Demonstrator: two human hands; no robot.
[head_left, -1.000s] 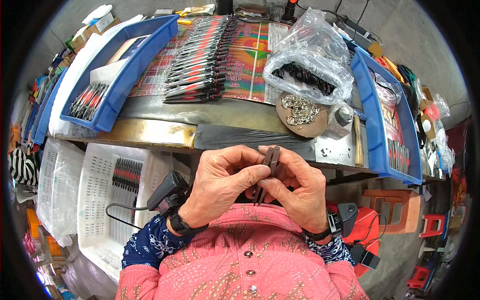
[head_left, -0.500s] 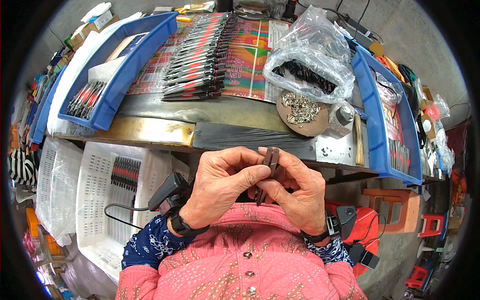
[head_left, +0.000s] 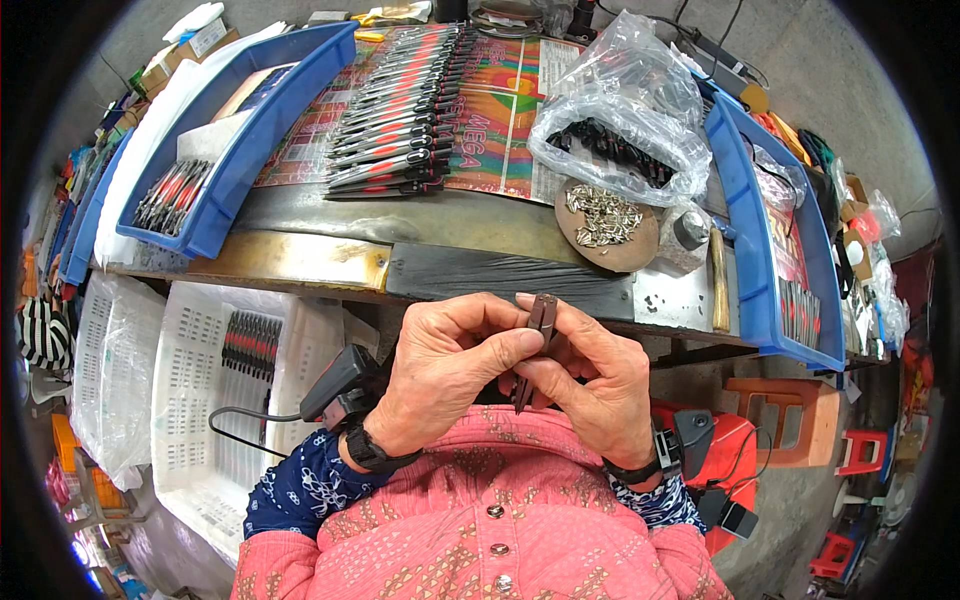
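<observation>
Both my hands are closed by their fingertips around a slim dark brown two-part piece (head_left: 541, 316) in front of my chest. A lengthwise gap runs between its halves, and its narrow end points down toward me; I cannot tell its exact kind. My left hand (head_left: 455, 360) pinches it from the left, thumb across its upper middle. My right hand (head_left: 592, 372) grips from the right, its thumb lower down. Fingers hide part of the piece. Beyond them is the black-padded front edge (head_left: 510, 278) of the workbench.
A round dish (head_left: 640, 255) of small metal pins and a clear bag (head_left: 690, 175) of dark parts lie on the bench. Rows of slim black, silver and red tools (head_left: 390, 150) lie farther back. Blue trays (head_left: 222, 190) flank them. A white crate (head_left: 190, 400) stands lower left.
</observation>
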